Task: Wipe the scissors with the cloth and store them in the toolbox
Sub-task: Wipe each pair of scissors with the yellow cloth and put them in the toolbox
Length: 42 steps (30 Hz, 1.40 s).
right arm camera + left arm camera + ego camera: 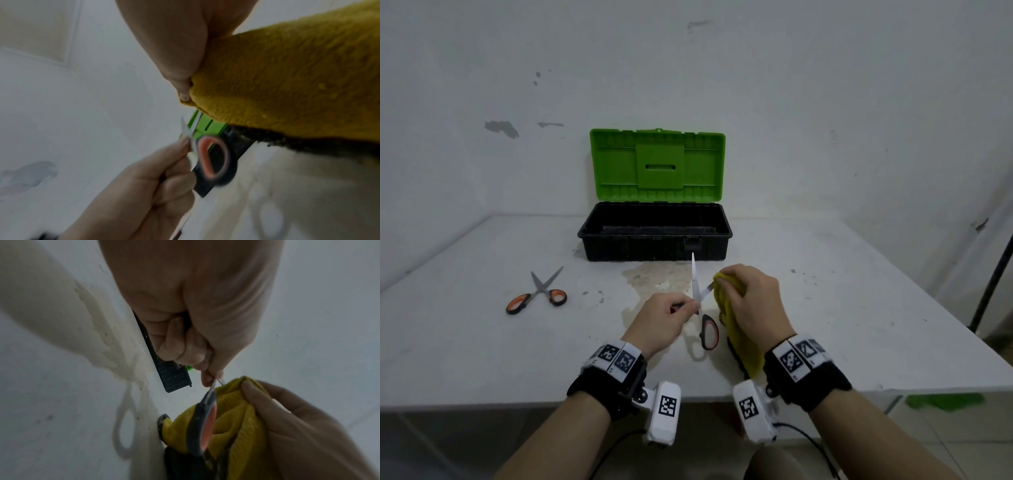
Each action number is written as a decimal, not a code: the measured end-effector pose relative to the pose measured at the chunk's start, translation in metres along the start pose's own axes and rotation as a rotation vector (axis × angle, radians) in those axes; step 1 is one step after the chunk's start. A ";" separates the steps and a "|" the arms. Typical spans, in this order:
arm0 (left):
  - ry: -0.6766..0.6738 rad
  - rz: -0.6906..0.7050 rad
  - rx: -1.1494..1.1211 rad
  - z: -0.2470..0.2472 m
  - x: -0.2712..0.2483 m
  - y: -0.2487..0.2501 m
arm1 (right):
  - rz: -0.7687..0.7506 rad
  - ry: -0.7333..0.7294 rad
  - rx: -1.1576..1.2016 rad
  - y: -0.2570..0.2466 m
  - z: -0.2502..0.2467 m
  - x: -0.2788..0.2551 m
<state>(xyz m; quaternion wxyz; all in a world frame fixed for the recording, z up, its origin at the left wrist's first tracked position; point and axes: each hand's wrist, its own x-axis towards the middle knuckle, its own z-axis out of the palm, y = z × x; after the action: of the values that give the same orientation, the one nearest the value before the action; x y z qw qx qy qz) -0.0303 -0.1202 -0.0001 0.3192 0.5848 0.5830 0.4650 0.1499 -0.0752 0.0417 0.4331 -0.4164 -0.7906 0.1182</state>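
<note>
Left hand (658,322): curled round the red-handled scissors (705,318), blades spread.
Right hand (751,301): pinching the yellow cloth (736,339) over one blade.
Toolbox (654,236): open, twelve o'clock.

Scissors: two are counted, a red-handled pair (703,308) and an orange-handled pair (538,294).
Cloths: one, yellow (736,329).
Toolboxes: one (654,240).
Hands: two, the left hand (661,322) and the right hand (751,301).
</note>
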 end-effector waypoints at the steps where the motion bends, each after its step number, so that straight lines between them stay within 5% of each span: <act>1: -0.005 0.009 0.000 0.001 0.001 0.000 | -0.031 -0.040 -0.002 -0.005 0.004 -0.006; 5: -0.040 0.039 0.000 0.004 0.001 0.003 | -0.044 -0.088 -0.017 -0.003 0.014 -0.011; 12: -0.036 0.032 0.024 0.000 -0.003 0.005 | 0.145 0.051 -0.033 0.017 -0.005 0.016; 21: -0.055 0.042 0.003 0.005 0.001 0.005 | -0.039 -0.092 -0.005 -0.008 0.014 -0.016; 29: -0.059 0.070 0.107 -0.003 -0.004 0.005 | 0.142 -0.019 -0.026 0.013 0.005 0.008; 37: -0.007 -0.145 0.000 -0.006 -0.002 0.008 | 0.301 0.045 0.132 0.035 -0.014 0.014; 42: 0.010 -0.183 -0.112 -0.006 0.001 0.012 | 0.377 -0.047 0.300 0.037 -0.017 0.004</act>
<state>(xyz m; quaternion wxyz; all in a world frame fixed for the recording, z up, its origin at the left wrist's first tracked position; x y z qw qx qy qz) -0.0311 -0.1218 0.0130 0.3896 0.5080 0.6086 0.4689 0.1823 -0.0518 0.0342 0.4418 -0.4848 -0.6823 0.3227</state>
